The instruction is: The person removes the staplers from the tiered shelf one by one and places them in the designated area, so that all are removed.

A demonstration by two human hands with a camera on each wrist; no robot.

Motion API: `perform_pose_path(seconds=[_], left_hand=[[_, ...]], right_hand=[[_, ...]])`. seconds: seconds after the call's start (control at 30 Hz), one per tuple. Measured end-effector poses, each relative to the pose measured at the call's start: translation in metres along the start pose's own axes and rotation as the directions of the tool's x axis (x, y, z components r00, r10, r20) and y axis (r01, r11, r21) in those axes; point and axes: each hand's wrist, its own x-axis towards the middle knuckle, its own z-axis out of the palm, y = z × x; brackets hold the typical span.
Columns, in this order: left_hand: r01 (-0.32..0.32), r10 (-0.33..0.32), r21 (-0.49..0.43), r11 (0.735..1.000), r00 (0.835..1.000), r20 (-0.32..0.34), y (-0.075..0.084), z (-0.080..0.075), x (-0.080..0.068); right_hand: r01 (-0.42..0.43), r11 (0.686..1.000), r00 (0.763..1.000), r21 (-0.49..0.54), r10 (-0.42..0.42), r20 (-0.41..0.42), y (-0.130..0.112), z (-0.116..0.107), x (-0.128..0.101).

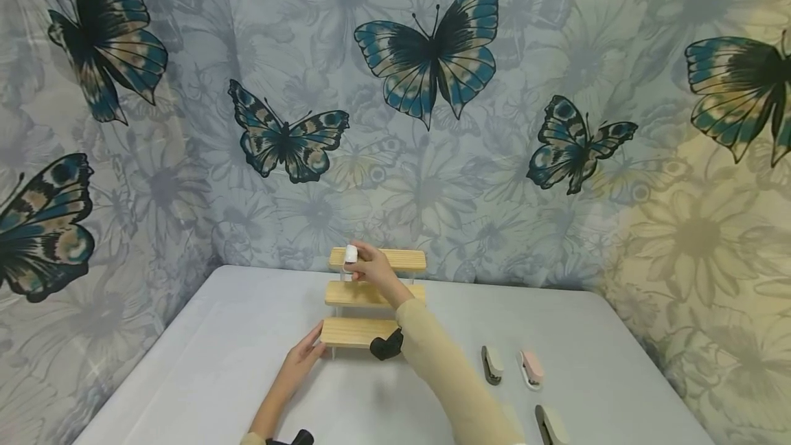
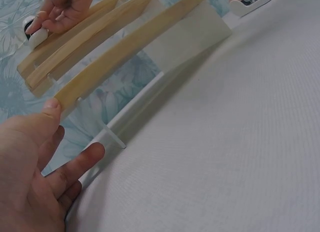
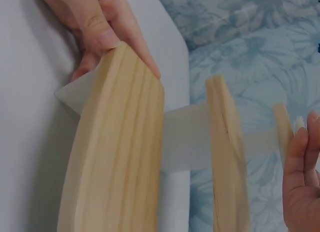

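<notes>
A three-tier display stand [image 1: 355, 330] with pale wooden boards and clear supports stands on the table. My left hand [image 1: 303, 356] steadies the left end of its lowest board, thumb on the front edge and a finger along the end, as the right wrist view [image 3: 107, 31] shows. Up at the left part of the top board, my right hand [image 1: 373, 268] pinches a small white stapler [image 1: 351, 253] with a dark side. In the left wrist view this stapler [image 2: 37, 39] is right at the board, partly covered by the fingers.
To the right of the stand lie a white-and-grey stapler [image 1: 491, 364], a pink stapler [image 1: 531, 369] with a white base, and another pale stapler [image 1: 551, 424] closer to the front. A patterned butterfly backdrop [image 1: 432, 191] rises behind the white-covered table [image 1: 204, 349].
</notes>
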Motion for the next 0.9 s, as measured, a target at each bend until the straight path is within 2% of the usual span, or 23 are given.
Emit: perform_pose_path(seconds=[0.23,0.37,0.5,0.67,0.77,0.9], left_hand=[[0.018,-0.018,-0.009,1.0,1.0,-0.011,0.001,0.001,0.0],[0.034,-0.034,-0.004,0.999,0.999,-0.018,0.001,0.001,0.0],[0.057,-0.057,0.0,0.998,0.998,-0.022,-0.001,0.0,-0.002],[0.067,-0.067,-0.026,0.997,0.998,-0.007,-0.005,0.0,-0.005],[0.073,-0.072,-0.028,0.997,0.997,0.01,-0.006,0.001,-0.005],[0.069,-0.069,0.008,0.998,0.998,-0.012,-0.003,0.001,-0.001]], right_hand=[[-0.039,0.999,0.999,-0.019,0.039,0.006,-0.002,-0.016,-0.019],[-0.036,0.997,0.999,-0.074,0.036,0.004,-0.003,-0.028,-0.032],[-0.059,0.991,0.997,-0.121,0.064,0.044,-0.004,-0.038,-0.044],[-0.108,0.987,0.985,-0.121,0.123,0.12,-0.002,-0.045,-0.071],[-0.093,0.989,0.984,-0.119,0.11,0.14,-0.002,-0.05,-0.086],[-0.073,0.987,0.989,-0.142,0.09,0.114,-0.004,-0.059,-0.093]])
